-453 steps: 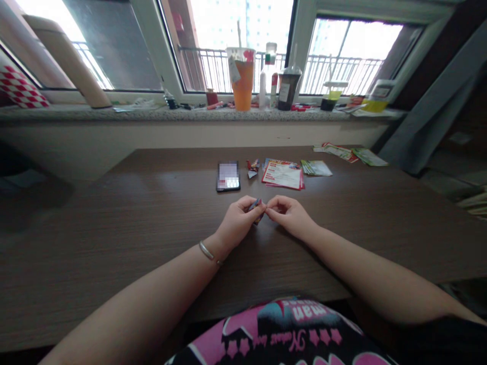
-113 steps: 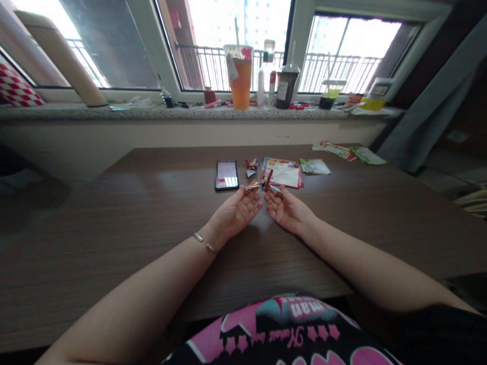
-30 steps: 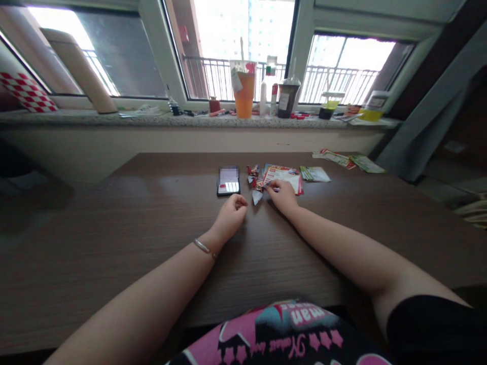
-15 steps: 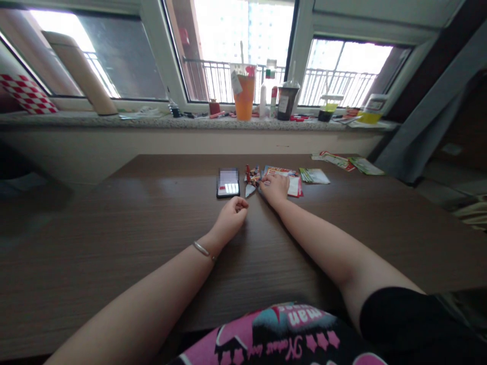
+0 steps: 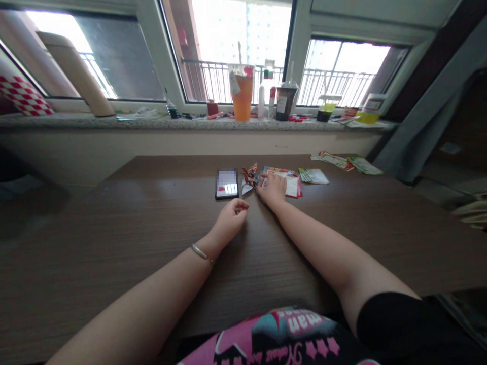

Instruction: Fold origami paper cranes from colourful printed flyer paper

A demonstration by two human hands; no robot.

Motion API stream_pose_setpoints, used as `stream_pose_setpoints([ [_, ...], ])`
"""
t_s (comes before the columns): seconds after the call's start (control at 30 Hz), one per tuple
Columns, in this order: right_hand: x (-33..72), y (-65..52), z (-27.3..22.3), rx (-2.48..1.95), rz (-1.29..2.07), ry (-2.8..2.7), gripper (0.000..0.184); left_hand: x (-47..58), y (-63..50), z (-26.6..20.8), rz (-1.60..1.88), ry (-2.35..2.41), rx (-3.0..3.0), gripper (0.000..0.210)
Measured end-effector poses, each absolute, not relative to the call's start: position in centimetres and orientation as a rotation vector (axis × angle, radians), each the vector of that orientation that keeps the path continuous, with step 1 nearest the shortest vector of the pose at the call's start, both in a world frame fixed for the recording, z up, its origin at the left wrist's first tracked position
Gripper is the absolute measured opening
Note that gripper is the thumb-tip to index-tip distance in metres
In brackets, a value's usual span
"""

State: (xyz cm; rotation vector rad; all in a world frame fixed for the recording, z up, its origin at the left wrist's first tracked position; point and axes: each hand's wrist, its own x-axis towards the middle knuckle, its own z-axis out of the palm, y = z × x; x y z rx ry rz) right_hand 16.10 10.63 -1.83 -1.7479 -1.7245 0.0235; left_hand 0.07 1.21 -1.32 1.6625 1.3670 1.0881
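Observation:
My left hand (image 5: 233, 215) rests on the table with its fingers curled in, and nothing shows in it. Just beyond it lies a phone (image 5: 227, 185) with a lit screen, apart from the fingers. My right hand (image 5: 274, 191) lies with fingers stretched over a stack of colourful printed packets (image 5: 292, 186), covering part of it. Close to its thumb side is a crumpled red, yellow and dark wrapper (image 5: 250, 175) with a pale corner; whether the thumb touches it I cannot tell.
Right of the stack sits a pile of green and white packets (image 5: 314, 176). More packets (image 5: 335, 160) lie at the table's far right edge. On the windowsill (image 5: 144, 120) stand an orange drink cup (image 5: 242, 99), a dark drink cup (image 5: 285, 101) and bottles.
The crumpled wrapper has shifted slightly left and its shape looks more spread. My right hand has drawn back a little from it. My left hand is almost unmoved.

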Motion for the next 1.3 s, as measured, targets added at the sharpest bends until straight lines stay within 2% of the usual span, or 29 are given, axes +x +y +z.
stream_pose_setpoints([
  [0.3, 17.1, 9.2, -1.9, -1.754, 0.025, -1.825, 0.047, 0.1, 1.1, -1.3, 1.048, 1.386, 1.717, 0.016],
  [0.63, 22.9, 8.6, -1.6, -1.834, -0.266, -2.029, 0.059, 0.1, 1.2, -1.3, 1.006, 1.405, 1.757, 0.016],
  [0.73, 24.5, 9.0, -1.5, -1.876, -0.230, -2.109, 0.065, 0.1, 1.2, -1.3, 1.006, 1.395, 1.754, 0.017],
  [0.93, 25.0, 9.0, -0.9, -1.785, -0.242, -2.343, 0.048, 0.2, 1.2, -1.3, 0.990, 1.393, 1.756, 0.017],
  [1.3, 24.9, 7.9, -0.4, -1.909, -0.193, -2.161, 0.034, 0.2, 1.2, -1.4, 0.992, 1.368, 1.777, 0.016],
])
